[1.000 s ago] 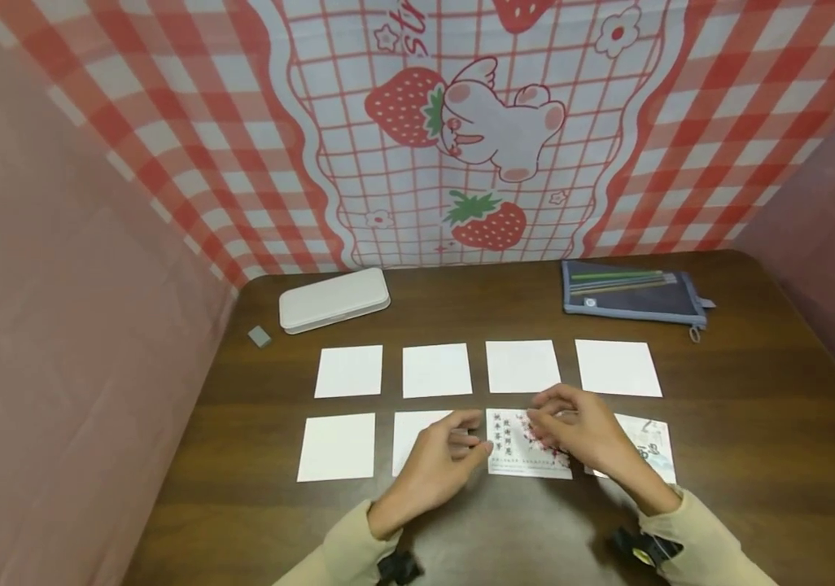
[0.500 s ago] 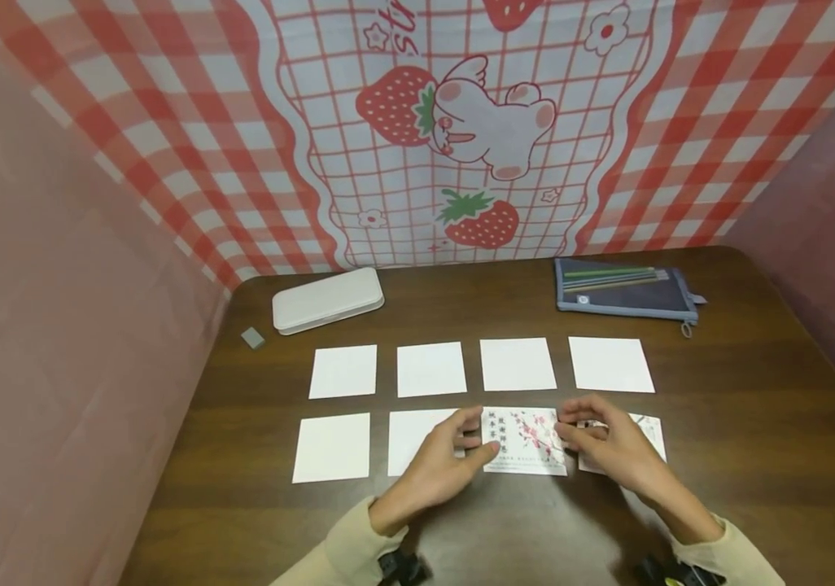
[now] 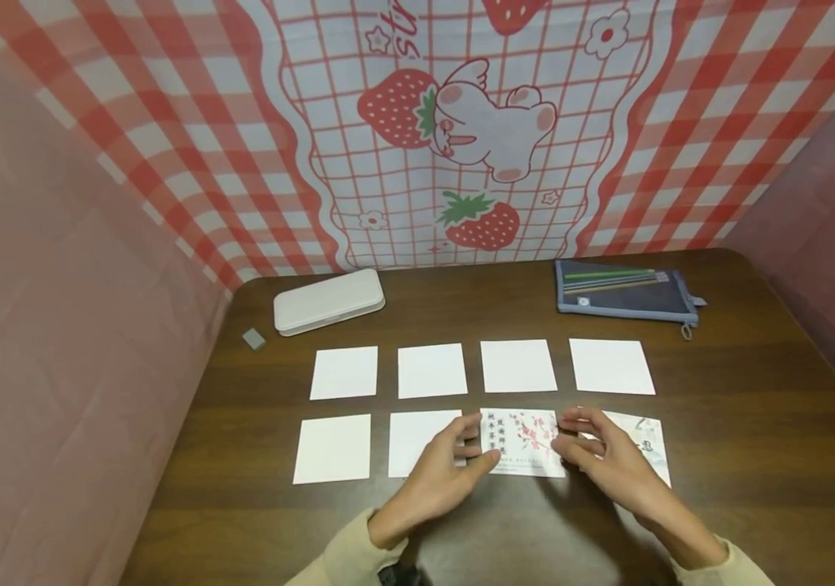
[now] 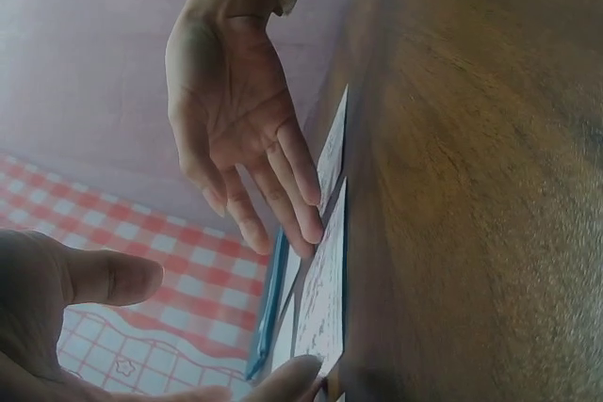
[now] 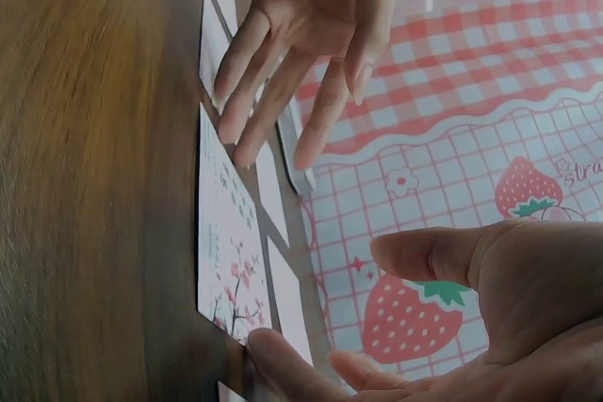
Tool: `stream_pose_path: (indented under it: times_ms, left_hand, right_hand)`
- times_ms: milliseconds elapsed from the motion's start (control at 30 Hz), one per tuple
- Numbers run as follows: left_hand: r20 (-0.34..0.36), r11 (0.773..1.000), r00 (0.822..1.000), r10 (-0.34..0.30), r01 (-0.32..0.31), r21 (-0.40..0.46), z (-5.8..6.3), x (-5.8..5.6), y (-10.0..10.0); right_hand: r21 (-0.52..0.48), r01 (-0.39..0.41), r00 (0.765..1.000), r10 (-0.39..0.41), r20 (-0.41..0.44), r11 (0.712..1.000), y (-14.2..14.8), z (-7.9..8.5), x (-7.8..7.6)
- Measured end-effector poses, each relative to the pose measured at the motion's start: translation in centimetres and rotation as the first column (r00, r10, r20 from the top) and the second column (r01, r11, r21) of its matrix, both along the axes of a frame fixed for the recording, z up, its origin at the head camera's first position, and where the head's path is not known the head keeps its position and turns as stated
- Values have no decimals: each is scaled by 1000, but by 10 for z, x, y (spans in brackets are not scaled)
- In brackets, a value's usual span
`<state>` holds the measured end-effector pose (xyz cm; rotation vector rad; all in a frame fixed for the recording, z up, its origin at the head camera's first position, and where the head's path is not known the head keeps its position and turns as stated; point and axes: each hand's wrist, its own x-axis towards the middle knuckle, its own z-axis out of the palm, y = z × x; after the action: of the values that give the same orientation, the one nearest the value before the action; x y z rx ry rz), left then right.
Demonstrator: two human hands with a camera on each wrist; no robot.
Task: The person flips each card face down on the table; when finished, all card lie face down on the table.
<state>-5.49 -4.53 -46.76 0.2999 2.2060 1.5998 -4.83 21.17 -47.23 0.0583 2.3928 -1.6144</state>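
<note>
A printed card point(image 3: 531, 443) with pink blossoms and dark Chinese characters lies flat in the front row on the table. My left hand point(image 3: 441, 468) is at its left edge, fingers extended and fingertips right at the card's side. On the other side, my right hand point(image 3: 611, 464) has its fingertips at the card's right edge. Both thumbs are raised away from the fingers in the wrist views. Partly covered by my right hand is a second printed card point(image 3: 648, 443) with dark writing. A blank white card point(image 3: 413, 443) sits partly under my left hand in the head view.
Several blank white cards point(image 3: 432, 370) form a back row, and another card point(image 3: 333, 448) lies front left. Farther back are a white case point(image 3: 330, 301), a small grey eraser-like block point(image 3: 253, 338) and a dark mesh pouch point(image 3: 622, 293) with pencils. A checked cloth point(image 3: 476, 122) hangs behind.
My right hand has moved rightward off the blossom card's face to its right edge. My left hand stays beside the left edge. The head view has shifted slightly.
</note>
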Motion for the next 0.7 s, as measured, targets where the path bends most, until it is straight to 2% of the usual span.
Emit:
stream_pose_path:
  times_ms: [300,467,700]
  left_hand:
    - [-25,999,999,32,-31,16,-1,2,-1]
    - [-35,999,999,39,-39,-1,-4,2,0]
    - [-52,999,998,47,-47,-15,-7,3,3]
  right_hand:
    - [-92,53,998,-50,37,994,-3,-2,1]
    - [-97,73,995,-65,78,993,-6,-3,1]
    - [-183,123,988,-104,113,975,-6,-4,-1]
